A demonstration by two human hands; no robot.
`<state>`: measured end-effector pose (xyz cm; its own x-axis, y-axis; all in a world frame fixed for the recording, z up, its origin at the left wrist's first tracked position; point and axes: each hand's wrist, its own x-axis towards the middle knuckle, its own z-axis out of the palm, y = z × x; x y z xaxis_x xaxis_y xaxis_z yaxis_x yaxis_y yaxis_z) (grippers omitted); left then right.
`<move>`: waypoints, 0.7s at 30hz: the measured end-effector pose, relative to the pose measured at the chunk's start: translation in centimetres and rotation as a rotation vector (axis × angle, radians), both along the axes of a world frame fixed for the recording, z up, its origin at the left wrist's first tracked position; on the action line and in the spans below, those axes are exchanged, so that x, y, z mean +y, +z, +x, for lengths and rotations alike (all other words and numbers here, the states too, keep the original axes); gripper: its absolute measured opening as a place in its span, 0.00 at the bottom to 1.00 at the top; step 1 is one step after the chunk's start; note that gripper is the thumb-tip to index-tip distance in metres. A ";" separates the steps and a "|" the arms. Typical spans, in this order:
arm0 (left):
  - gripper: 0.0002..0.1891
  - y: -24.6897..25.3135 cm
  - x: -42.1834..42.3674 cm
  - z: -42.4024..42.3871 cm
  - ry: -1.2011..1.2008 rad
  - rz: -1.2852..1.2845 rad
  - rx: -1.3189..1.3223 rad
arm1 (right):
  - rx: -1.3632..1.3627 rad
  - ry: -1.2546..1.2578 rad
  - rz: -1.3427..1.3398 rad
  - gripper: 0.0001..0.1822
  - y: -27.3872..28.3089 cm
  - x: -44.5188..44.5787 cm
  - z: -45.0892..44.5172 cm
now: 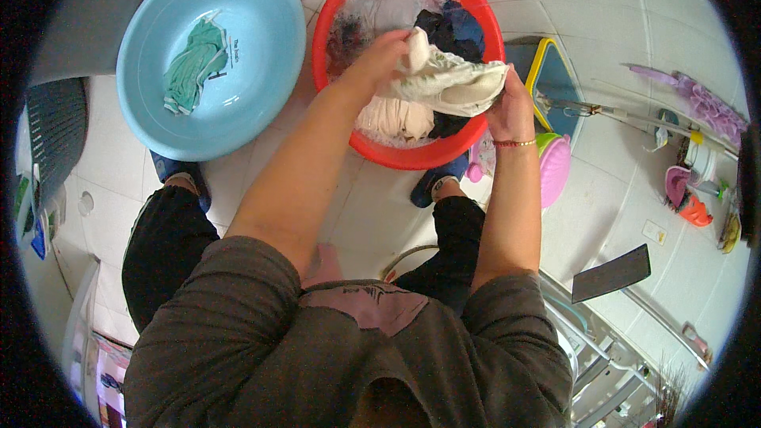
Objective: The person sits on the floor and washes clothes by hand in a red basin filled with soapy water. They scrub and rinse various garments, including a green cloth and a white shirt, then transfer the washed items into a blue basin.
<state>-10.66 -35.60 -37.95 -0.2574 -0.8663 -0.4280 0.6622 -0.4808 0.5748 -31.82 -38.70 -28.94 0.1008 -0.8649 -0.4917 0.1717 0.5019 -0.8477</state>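
A white cloth item with green markings [449, 80] is stretched between my two hands over a red plastic basin [404, 161]. My left hand [389, 56] grips its left end, and my right hand [512, 104], with a red and gold bracelet at the wrist, grips its right end. Below, sudsy water in the red basin holds a grey cloth [386, 6], a dark blue cloth [467, 30], black cloth and a cream cloth [397, 117]. To the left stands a light blue basin [261, 113] with a green cloth with white edging [196, 65] lying in it.
Right of the red basin are a yellow-rimmed blue item [559, 86] and a pink plastic item [554, 171]. Brushes and cleaning things hang along the tiled wall at right. A dark slatted basket [59, 131] is at left. My slippered feet stand near the basins.
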 end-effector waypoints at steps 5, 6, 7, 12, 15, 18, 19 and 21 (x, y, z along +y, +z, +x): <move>0.40 0.9 0.3 -0.8 -0.181 -0.580 -0.440 | -0.206 0.290 0.052 0.13 2.1 -0.1 3.0; 0.42 1.0 0.0 -1.1 -0.191 -0.699 -0.569 | -0.180 0.357 0.002 0.14 2.0 -0.3 2.8; 0.45 1.0 -0.4 -1.2 -0.200 -0.819 -0.699 | -0.154 0.423 -0.048 0.15 2.0 -0.5 2.7; 0.26 1.1 -1.1 0.6 -0.392 -0.634 -1.198 | 0.184 0.578 -0.081 0.24 3.7 -1.5 2.4; 0.22 1.7 -1.1 1.3 -0.307 -0.437 -1.331 | 0.822 0.844 -0.295 0.20 3.8 -1.4 1.8; 0.24 2.1 -0.5 1.3 -0.432 -0.420 -1.435 | 1.394 0.674 -0.711 0.16 2.8 -0.7 2.7; 0.24 1.7 0.0 0.6 -0.501 -0.483 -1.479 | 1.519 0.559 -0.838 0.15 2.3 -0.3 2.9; 0.24 0.5 0.3 0.0 -0.550 -0.497 -1.482 | 1.477 0.458 -0.827 0.15 1.5 0.9 3.7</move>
